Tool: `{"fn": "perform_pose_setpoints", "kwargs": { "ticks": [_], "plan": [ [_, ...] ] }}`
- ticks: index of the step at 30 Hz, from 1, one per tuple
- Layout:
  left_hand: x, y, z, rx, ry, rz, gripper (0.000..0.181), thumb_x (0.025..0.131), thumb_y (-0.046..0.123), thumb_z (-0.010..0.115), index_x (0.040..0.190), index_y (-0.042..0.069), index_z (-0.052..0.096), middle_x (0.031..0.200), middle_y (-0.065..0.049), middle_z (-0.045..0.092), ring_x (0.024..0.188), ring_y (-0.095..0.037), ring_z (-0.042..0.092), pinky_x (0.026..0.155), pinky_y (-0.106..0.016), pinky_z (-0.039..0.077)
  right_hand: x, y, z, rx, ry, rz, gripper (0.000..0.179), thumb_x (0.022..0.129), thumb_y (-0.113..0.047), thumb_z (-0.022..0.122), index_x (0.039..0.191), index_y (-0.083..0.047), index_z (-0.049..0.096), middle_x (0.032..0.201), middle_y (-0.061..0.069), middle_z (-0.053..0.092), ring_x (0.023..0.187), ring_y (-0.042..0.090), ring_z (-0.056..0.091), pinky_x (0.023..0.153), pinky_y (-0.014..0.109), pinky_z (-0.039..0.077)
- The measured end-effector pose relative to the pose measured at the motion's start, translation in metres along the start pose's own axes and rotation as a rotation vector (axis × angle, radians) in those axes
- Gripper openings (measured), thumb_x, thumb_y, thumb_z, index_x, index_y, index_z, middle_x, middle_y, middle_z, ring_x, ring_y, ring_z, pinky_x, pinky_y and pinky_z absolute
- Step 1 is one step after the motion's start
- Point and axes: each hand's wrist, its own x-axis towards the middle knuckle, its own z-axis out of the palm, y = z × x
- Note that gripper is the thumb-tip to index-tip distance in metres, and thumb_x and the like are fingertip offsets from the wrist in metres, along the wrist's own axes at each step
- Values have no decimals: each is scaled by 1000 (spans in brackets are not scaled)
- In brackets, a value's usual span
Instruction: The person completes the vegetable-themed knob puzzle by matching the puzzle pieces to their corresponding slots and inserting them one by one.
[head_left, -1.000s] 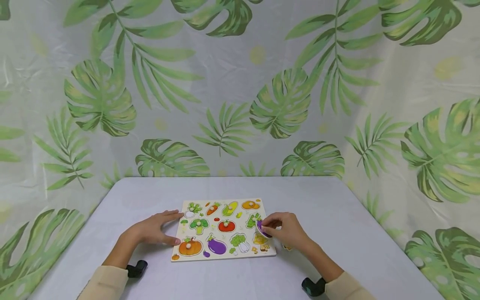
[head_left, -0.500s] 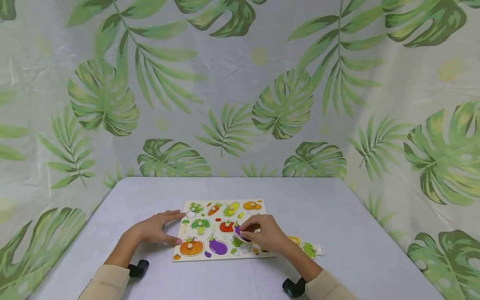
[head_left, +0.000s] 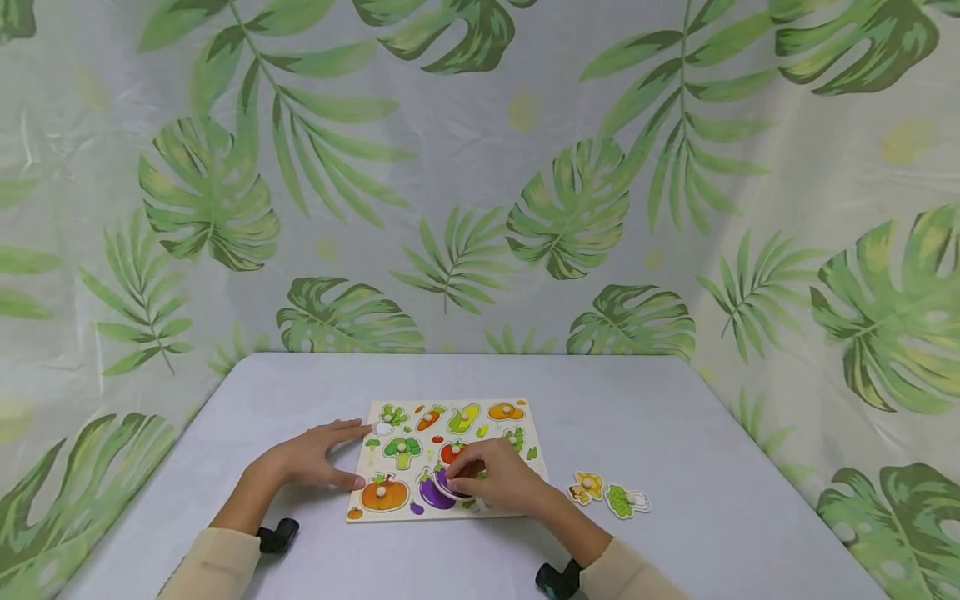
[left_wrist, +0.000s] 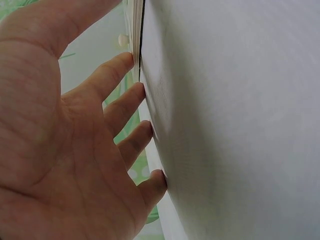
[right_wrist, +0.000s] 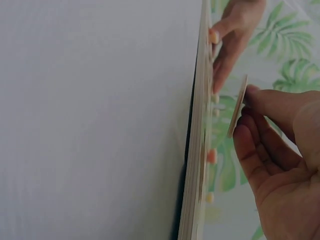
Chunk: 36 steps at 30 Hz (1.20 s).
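A cream wooden peg puzzle board (head_left: 480,403) with vegetable pictures lies on the table. My right hand (head_left: 501,478) pinches a purple eggplant puzzle piece (head_left: 444,482) between thumb and fingers. In the head view the piece overlaps the printed eggplant (head_left: 431,495); in the right wrist view the piece (right_wrist: 238,107) is tilted and apart from the board (right_wrist: 192,170). My left hand (head_left: 318,457) touches the board's left edge with thumb and fingertips, its fingers spread. The left wrist view shows that hand (left_wrist: 85,140) beside the board's edge. My right hand hides the board's lower right part.
Two loose pieces, a yellow mushroom (head_left: 589,485) and a leafy green cabbage (head_left: 624,501), lie on the white table (head_left: 675,433) right of the board. Knobbed pieces such as the pumpkin (head_left: 385,495) and broccoli (head_left: 402,450) sit in the board. A leaf-patterned curtain (head_left: 465,167) hangs behind.
My right hand has carried the eggplant piece leftward and down across the board, from its right side to the printed eggplant. The two loose pieces are now uncovered. My left hand stays put.
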Motion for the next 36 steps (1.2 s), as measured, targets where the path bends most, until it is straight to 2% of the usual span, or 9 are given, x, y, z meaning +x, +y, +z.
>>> {"fn": "perform_pose_setpoints", "kwargs": {
  "ticks": [13, 24, 36],
  "plan": [
    [1, -1, 0, -4, -4, -5, 94, 76, 56, 83, 157, 26, 45, 168, -12, 33, 152, -53, 25, 113, -81, 24, 12, -13, 18, -69, -10, 48, 4, 90, -14, 81, 93, -16, 81, 84, -14, 71, 72, -1, 60, 66, 16, 55],
    [0, 0, 1, -8, -7, -13, 94, 77, 55, 84, 157, 26, 45, 168, -13, 32, 152, -53, 25, 114, -81, 23, 16, -14, 27, -86, -22, 100, 7, 90, -12, 80, 87, -18, 79, 80, -15, 70, 70, -1, 59, 66, 15, 53],
    [1, -2, 0, 3, -5, -3, 93, 77, 55, 84, 157, 25, 45, 168, -12, 33, 152, -52, 27, 115, -79, 24, 19, -16, 29, -112, -28, 117, 6, 90, -11, 80, 86, -15, 79, 80, -14, 69, 69, -1, 58, 64, 15, 52]
  ]
}}
